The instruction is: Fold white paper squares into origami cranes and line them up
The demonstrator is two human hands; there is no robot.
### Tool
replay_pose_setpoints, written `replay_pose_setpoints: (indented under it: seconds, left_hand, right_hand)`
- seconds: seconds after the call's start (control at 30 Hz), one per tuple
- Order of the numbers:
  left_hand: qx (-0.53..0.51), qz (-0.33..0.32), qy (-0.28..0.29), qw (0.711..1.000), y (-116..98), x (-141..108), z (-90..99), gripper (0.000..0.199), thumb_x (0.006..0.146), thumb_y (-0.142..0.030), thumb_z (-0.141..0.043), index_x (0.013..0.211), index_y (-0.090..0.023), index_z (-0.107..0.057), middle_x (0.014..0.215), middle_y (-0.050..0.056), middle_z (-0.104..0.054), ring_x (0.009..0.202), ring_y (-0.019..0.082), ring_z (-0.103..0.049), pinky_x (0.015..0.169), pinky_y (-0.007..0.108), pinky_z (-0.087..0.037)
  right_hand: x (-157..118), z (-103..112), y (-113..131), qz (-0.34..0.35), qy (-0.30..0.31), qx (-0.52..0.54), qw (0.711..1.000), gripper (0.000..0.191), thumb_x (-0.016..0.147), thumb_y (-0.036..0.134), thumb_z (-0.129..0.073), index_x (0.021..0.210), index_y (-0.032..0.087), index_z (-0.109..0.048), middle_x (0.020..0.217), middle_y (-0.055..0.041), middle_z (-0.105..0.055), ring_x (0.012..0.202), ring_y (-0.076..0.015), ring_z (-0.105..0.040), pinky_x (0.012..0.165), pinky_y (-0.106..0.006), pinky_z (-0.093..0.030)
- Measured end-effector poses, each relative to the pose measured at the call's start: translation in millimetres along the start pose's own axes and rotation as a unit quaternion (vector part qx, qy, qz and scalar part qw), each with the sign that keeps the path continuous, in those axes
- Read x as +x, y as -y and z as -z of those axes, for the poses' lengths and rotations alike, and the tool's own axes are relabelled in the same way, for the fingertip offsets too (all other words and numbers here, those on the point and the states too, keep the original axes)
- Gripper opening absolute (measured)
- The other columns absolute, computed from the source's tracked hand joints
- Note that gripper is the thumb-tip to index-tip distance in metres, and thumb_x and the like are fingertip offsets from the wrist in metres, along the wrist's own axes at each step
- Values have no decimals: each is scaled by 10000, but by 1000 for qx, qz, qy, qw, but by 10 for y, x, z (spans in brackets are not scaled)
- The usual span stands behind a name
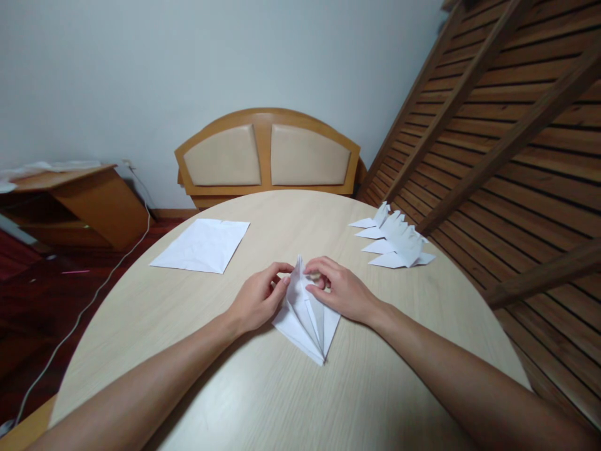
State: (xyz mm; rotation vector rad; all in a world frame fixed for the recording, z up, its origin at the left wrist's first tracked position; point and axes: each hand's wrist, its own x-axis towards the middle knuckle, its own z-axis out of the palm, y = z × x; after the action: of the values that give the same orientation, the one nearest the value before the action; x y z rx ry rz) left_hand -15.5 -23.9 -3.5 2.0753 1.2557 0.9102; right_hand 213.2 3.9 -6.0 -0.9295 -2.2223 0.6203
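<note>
- The folded paper (300, 313) sits on the near middle of the round table (235, 394), between the two hands, one pointed corner toward the person and a narrow tip standing up at the far end.
- The left hand (257, 299) pinches the left side of the folded paper near that tip, thumb in front and a finger behind.
- The right hand (346, 293) is curled at the right side, thumb and fingertips at the paper; whether they pinch it, I cannot tell.
- Flat white paper (201, 245) lies on the table, farther off to the left, well apart from the hands.
- Several paper birds (399, 241) stand close together in a row near the right edge.
- Beyond the table is a headboard (263, 156) with two pale panels.
</note>
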Motion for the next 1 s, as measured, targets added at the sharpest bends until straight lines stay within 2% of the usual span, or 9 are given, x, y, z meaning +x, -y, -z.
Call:
replay_pose_setpoints:
  seconds: [0.1, 0.2, 0.4, 0.57, 0.7, 0.87, 1.0]
  left_hand:
    - [-6, 3, 18, 1000, 9, -13, -1, 332, 980, -394, -515, 1236, -193, -580, 967, 64, -714, 739, 178, -663, 641, 290, -504]
    - [2, -8, 39, 999, 6, -24, 1, 348, 976, -399, -526, 1263, -208, -573, 952, 50, -707, 713, 165, -652, 663, 291, -511]
    - [-12, -35, 60, 998, -22, -27, 2, 320, 987, -355, -505, 1265, -214, -577, 1024, 65, -704, 862, 192, -672, 796, 322, -520]
    - [-16, -36, 74, 996, -27, -30, -4, 312, 991, -344, -498, 1263, -209, -566, 978, 55, -701, 833, 190, -663, 782, 321, -506]
    - [-18, -30, 81, 996, -23, -32, -1, 312, 1008, -361, -475, 1267, -207, -555, 923, 41, -686, 791, 183, -645, 739, 304, -489]
    - [-35, -39, 58, 997, 3, -21, -3, 312, 1047, -342, -379, 1295, -199, -502, 1181, 87, -669, 1007, 204, -637, 884, 336, -474]
    - [-44, -13, 68, 997, 8, -13, -8, 269, 1040, -348, -403, 1206, -195, -550, 1040, 65, -701, 893, 199, -646, 794, 320, -486]
  right_hand:
    - [5, -24, -26, -34, -26, 33, 999, 410, 889, 199, -643, 1277, 257, -525, 1283, -77, -609, 705, -109, -637, 696, -294, -544]
    - [15, -41, -49, -62, -33, 65, 995, 486, 900, 214, -634, 1356, 263, -475, 1300, -91, -616, 680, -102, -632, 692, -294, -547]
    - [29, -43, -66, -89, -44, 114, 989, 451, 920, 242, -613, 1359, 234, -509, 1096, -56, -653, 636, -86, -608, 672, -273, -526]
    - [22, -33, -41, -84, -34, 119, 989, 546, 859, 267, -704, 1371, 237, -516, 1058, -42, -629, 608, -77, -585, 631, -249, -508]
    - [29, -28, -19, -87, -41, 106, 990, 464, 859, 275, -703, 1298, 217, -563, 950, -15, -644, 601, -92, -593, 672, -273, -510]
    - [42, -12, -4, -98, -45, 90, 990, 258, 889, 312, -674, 1117, 198, -638, 736, 32, -611, 584, -119, -589, 620, -261, -474]
    - [44, -11, -10, -103, -47, 101, 988, 179, 939, 346, -608, 1015, 190, -651, 698, 22, -617, 580, -130, -598, 570, -251, -454]
